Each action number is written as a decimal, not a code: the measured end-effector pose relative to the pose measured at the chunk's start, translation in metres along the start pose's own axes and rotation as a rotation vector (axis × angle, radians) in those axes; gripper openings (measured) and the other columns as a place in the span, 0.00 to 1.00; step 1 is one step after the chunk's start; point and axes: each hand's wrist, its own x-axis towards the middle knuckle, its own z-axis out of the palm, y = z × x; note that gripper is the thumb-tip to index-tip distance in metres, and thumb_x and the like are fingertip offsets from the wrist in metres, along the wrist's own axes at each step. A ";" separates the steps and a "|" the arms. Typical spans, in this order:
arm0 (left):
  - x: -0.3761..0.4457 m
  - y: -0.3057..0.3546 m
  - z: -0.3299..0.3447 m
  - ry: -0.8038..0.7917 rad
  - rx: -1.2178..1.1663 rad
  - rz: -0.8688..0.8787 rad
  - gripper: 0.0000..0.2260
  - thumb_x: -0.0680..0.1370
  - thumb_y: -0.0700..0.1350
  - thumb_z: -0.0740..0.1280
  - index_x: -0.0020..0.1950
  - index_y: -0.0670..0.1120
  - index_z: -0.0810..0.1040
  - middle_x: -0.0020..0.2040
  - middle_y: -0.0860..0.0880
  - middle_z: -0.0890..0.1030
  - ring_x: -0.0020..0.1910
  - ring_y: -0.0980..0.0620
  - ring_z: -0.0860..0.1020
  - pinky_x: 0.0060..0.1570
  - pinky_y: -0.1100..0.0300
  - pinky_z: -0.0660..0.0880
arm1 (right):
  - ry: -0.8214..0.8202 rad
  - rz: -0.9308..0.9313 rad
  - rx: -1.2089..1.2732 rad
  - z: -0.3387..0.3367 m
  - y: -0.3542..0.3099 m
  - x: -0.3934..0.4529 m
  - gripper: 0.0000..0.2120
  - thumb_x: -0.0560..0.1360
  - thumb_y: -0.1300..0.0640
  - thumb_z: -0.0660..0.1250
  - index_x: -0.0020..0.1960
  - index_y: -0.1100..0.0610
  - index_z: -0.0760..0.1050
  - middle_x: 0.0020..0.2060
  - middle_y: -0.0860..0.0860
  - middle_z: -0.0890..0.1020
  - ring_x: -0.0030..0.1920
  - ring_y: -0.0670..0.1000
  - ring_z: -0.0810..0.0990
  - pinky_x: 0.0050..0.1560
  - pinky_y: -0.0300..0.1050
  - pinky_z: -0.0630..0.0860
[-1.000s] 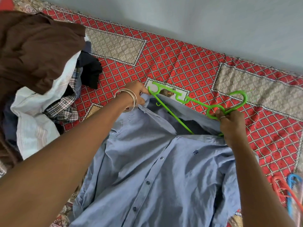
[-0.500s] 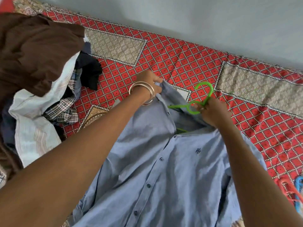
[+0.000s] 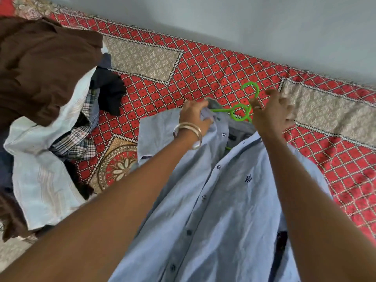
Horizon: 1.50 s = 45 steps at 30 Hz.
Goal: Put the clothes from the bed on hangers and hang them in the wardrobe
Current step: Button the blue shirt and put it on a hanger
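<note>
The blue shirt (image 3: 213, 200) lies front-up on the bed (image 3: 213, 74), buttons fastened along the placket, and serves as the reference for all positions below. The green hanger (image 3: 239, 115) sits inside the shirt's collar opening; its ring and hook project beyond the collar toward the wall, and a short green section is visible inside the neck. The left hand (image 3: 195, 117), bangles (image 3: 188, 133) at the wrist, grips a fold of collar fabric at the shirt's left shoulder. The right hand (image 3: 270, 112) is at the collar's right side, beside the hanger hook, fingers spread; motion blur is heavy there, so it appears to hold nothing, but contact with the hanger cannot be confirmed. To the left of the shirt lies a pile of clothes (image 3: 46, 110): a brown garment on top, a white one, a checked one and a dark one beneath.
</note>
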 end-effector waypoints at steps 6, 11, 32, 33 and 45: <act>-0.090 -0.079 0.021 0.185 0.357 -0.429 0.32 0.73 0.50 0.70 0.74 0.47 0.61 0.72 0.39 0.60 0.71 0.39 0.59 0.62 0.42 0.62 | 0.268 0.394 0.051 0.018 0.080 -0.124 0.19 0.76 0.48 0.66 0.62 0.59 0.74 0.62 0.64 0.71 0.65 0.65 0.66 0.59 0.59 0.65; -0.161 -0.101 0.025 0.274 0.299 -0.726 0.43 0.68 0.53 0.76 0.76 0.53 0.54 0.73 0.38 0.56 0.70 0.35 0.58 0.62 0.32 0.61 | 0.216 0.680 0.014 0.027 0.122 -0.223 0.31 0.68 0.44 0.74 0.63 0.59 0.69 0.63 0.65 0.68 0.64 0.67 0.66 0.57 0.65 0.67; -0.211 -0.162 -0.071 -0.046 -0.027 -0.710 0.22 0.67 0.39 0.74 0.60 0.42 0.77 0.52 0.37 0.81 0.46 0.39 0.79 0.48 0.51 0.77 | -0.360 0.895 0.589 -0.025 0.207 -0.300 0.25 0.63 0.59 0.80 0.56 0.62 0.76 0.53 0.62 0.82 0.50 0.60 0.81 0.54 0.58 0.78; -0.218 -0.165 -0.071 -0.036 0.104 -0.707 0.19 0.72 0.39 0.71 0.61 0.36 0.75 0.55 0.33 0.79 0.51 0.35 0.78 0.52 0.47 0.74 | -0.338 0.938 0.461 -0.023 0.204 -0.306 0.22 0.69 0.58 0.75 0.60 0.63 0.75 0.58 0.62 0.80 0.56 0.60 0.79 0.57 0.56 0.76; -0.227 -0.134 0.005 -0.007 0.689 0.195 0.20 0.61 0.37 0.73 0.53 0.47 0.80 0.53 0.42 0.77 0.47 0.38 0.78 0.40 0.47 0.76 | -0.065 0.196 -0.130 0.016 0.107 -0.286 0.15 0.70 0.59 0.73 0.51 0.66 0.75 0.47 0.67 0.76 0.51 0.67 0.74 0.48 0.56 0.69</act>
